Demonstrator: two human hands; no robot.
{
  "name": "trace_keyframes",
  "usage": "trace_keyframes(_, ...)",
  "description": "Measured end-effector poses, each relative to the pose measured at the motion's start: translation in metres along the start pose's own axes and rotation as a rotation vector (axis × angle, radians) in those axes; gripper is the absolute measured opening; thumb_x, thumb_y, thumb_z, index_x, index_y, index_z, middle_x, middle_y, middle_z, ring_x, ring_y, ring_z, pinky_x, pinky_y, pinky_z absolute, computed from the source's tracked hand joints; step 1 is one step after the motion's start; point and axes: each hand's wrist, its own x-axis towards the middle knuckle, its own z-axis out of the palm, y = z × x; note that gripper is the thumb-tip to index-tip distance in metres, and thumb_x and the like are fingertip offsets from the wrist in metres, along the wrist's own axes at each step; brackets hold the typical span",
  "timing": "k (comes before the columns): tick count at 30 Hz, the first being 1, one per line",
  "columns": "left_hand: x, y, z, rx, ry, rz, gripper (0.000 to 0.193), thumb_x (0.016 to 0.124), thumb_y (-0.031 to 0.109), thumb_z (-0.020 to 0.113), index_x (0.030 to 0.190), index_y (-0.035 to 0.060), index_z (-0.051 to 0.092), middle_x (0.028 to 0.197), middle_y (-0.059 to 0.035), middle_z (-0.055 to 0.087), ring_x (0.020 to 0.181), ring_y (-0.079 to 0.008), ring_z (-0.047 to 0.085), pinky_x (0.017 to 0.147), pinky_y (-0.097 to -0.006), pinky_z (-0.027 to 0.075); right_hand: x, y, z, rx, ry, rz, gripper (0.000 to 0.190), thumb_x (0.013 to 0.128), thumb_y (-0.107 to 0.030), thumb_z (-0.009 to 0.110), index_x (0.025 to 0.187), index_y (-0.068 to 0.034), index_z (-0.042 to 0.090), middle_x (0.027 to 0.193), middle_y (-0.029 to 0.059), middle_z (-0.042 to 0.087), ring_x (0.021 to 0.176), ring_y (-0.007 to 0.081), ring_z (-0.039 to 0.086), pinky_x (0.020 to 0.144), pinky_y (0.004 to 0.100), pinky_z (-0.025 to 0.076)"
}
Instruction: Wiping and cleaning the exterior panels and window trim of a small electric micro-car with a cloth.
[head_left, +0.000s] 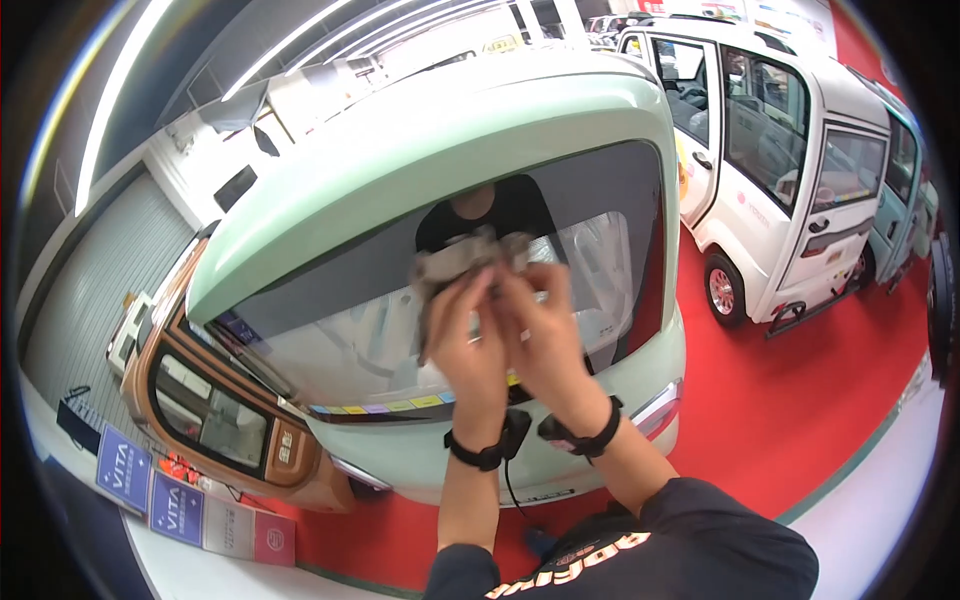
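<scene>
My left hand (466, 341) and my right hand (546, 319) are raised close together, fingertips nearly meeting. Between them they pinch a crumpled grey-brown thing (457, 259), perhaps a cloth; motion blur hides its exact form. Behind the hands is the dark rear window (360, 337) of a pale green small vehicle (420, 180). That glass reflects a person in a dark top. Coloured stickers (382, 407) line the window's lower edge. Each wrist wears a black strap with a small device on it.
A brown vehicle (217, 405) stands close on the left, a white one (787, 165) on the right. Red carpet (757, 397) covers the floor between them. Blue and pink sign boards (176, 506) stand at lower left, near a roller shutter (97, 255).
</scene>
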Motion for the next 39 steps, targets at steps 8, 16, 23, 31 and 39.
trace_keyframes(8, -0.056, -0.126, -0.113, -0.135, 0.27, -0.375, 0.034, 0.106, 0.005, 0.062, 0.139, 0.0024, 0.057, 0.128, -0.0128, 0.066, 0.113, -0.0245, 0.066, 0.097, -0.0366, 0.055, -0.053, -0.074, 0.146, -0.076, -0.283, -0.088, 0.046, 0.096, -0.019, 0.066, 0.142, -0.014, 0.065, 0.117, 0.0121, 0.056, 0.103, 0.0306, 0.067, 0.069, 0.0393, 0.061)
trace_keyframes(16, -0.059, -0.136, -0.132, -0.311, 0.289, -0.567, 0.034, 0.107, -0.001, 0.053, 0.14, -0.0005, 0.059, 0.129, -0.0161, 0.065, 0.111, -0.0265, 0.069, 0.092, -0.0364, 0.057, -0.076, -0.067, 0.169, 0.122, -0.269, -0.009, 0.045, 0.095, -0.011, 0.067, 0.14, -0.01, 0.065, 0.114, 0.0132, 0.058, 0.094, 0.0331, 0.069, 0.069, 0.0398, 0.061)
trace_keyframes(23, -0.02, -0.063, -0.06, -0.174, 0.126, -0.424, 0.034, 0.102, -0.004, 0.057, 0.135, 0.0009, 0.068, 0.126, -0.0174, 0.071, 0.114, -0.0295, 0.07, 0.094, -0.0382, 0.057, -0.037, -0.035, 0.083, 0.161, -0.003, 0.034, 0.046, 0.088, -0.001, 0.076, 0.133, -0.005, 0.069, 0.112, 0.0162, 0.063, 0.089, 0.0354, 0.07, 0.072, 0.0402, 0.061)
trace_keyframes(31, 0.012, 0.047, 0.089, 0.019, -0.143, 0.215, 0.038, 0.086, -0.007, 0.067, 0.12, 0.0084, 0.079, 0.114, -0.0119, 0.076, 0.112, -0.0326, 0.071, 0.099, -0.0437, 0.054, 0.008, 0.054, -0.065, 0.225, 0.251, 0.25, 0.031, 0.092, 0.004, 0.074, 0.122, 0.005, 0.067, 0.108, 0.0114, 0.068, 0.088, 0.0176, 0.072, 0.068, 0.029, 0.058)
trace_keyframes(39, -0.087, 0.111, 0.264, 0.097, -0.445, 0.271, 0.021, 0.088, 0.007, 0.066, 0.109, 0.0065, 0.069, 0.113, -0.0089, 0.069, 0.116, -0.0285, 0.066, 0.098, -0.0379, 0.057, -0.054, 0.216, -0.175, 0.536, 0.338, 0.597, 0.031, 0.099, -0.005, 0.071, 0.126, 0.006, 0.063, 0.111, 0.0072, 0.071, 0.098, 0.0114, 0.067, 0.087, 0.0279, 0.055)
